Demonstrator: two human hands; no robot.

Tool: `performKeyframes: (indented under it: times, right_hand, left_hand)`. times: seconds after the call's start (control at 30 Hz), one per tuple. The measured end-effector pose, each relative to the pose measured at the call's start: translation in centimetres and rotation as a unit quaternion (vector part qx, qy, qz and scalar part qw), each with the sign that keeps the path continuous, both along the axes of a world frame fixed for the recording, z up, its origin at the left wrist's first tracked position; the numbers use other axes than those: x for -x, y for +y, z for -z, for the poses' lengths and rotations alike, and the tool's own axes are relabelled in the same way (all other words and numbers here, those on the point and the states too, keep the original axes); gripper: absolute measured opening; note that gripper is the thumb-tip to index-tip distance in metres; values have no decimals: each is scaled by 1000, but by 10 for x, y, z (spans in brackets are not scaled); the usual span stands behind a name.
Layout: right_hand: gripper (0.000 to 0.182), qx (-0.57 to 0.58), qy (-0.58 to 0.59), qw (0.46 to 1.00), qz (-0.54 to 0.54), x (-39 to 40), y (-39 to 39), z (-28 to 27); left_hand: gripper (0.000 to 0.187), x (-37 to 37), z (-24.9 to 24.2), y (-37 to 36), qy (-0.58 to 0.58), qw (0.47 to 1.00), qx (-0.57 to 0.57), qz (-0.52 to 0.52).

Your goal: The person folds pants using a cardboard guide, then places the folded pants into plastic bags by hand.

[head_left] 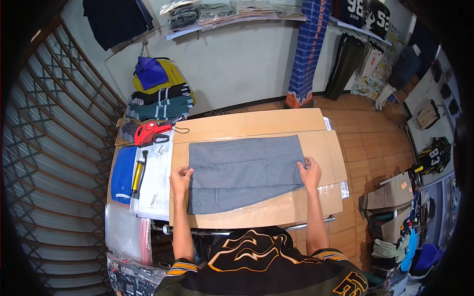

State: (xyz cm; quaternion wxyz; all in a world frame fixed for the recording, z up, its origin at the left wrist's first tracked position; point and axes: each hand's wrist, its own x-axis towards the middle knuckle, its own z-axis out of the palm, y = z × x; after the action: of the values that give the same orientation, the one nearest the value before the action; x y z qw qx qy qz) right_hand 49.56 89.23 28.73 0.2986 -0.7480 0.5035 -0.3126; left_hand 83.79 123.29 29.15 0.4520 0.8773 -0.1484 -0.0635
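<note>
Left hand pinches the left edge of the folded grey garment, fingers closed on the cloth. Right hand grips the right edge, thumb on top, fingers curled onto it. Garment lies flat btwn both hands on the cardboard surface. Left of left hand: yellow pump, red tool farther up.
</note>
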Motion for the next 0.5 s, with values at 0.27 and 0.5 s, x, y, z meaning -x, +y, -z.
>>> performKeyframes:
  times: [0.27, 0.5]
  right_hand:
    - [33, 60, 24, 998, 4, 2, -1, 8]
    - [37, 8, -84, 996, 2, 23, -5, 9]
  left_hand:
    - [34, -2, 23, 7, 34, 995, 98, 6]
    - [37, 18, 6, -4, -14, 993, 116, 4]
